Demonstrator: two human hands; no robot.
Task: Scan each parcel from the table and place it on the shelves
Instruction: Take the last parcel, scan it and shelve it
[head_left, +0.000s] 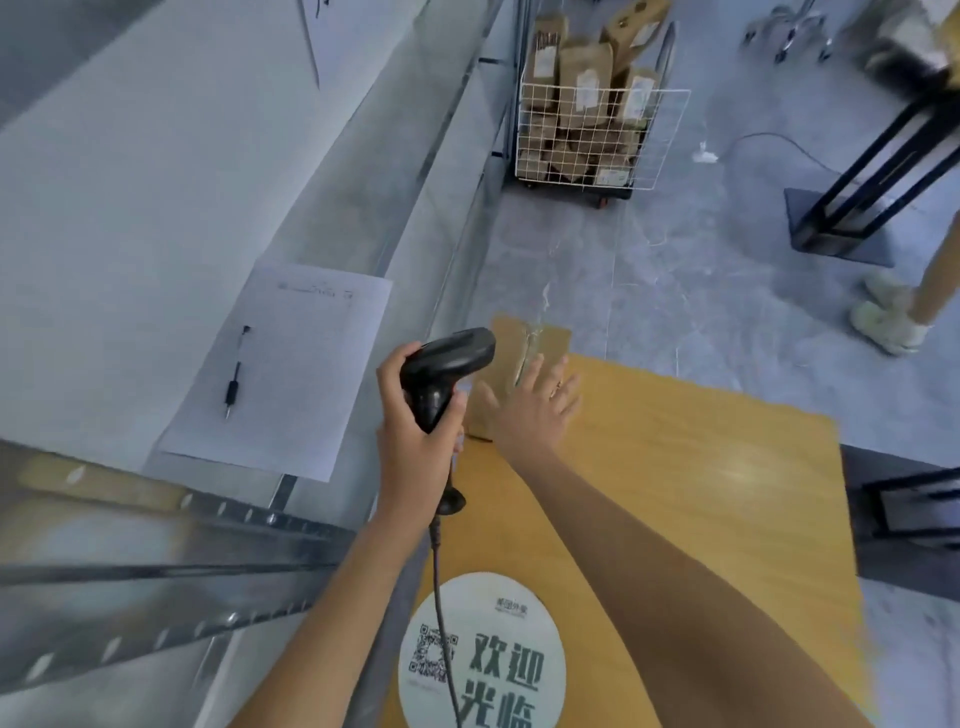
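Clenched round the handle of a black barcode scanner (441, 371), the left hand (415, 415) points the scanner's head toward the upper right, its cable trailing down toward the bottom edge of the frame. The right hand (537, 405) is released, fingers spread and straight, reaching over a brown cardboard parcel (511, 364) that sits at the far left corner of the yellow wooden table (701, 467), just above centre frame; whether the palm already touches the box cannot be told. Judging by its small size and plain card, the parcel is probably light and fairly stiff, with a strip of clear tape along its top seam that may be slick under the fingers. It hangs partly past the table's corner, so a careless push could tip it off. A sound hold would likely be across the top with thumb and fingers on opposite side walls. Much of the box is covered by the hand and the scanner, and no label or barcode can be made out. Motion blur softens the metal shelves (156, 545) at lower left and the sheet of paper (291, 374) with a pen (235, 379) on the white surface. At the top, a wire cart (597, 135) holds more brown boxes, their labels too small to read.
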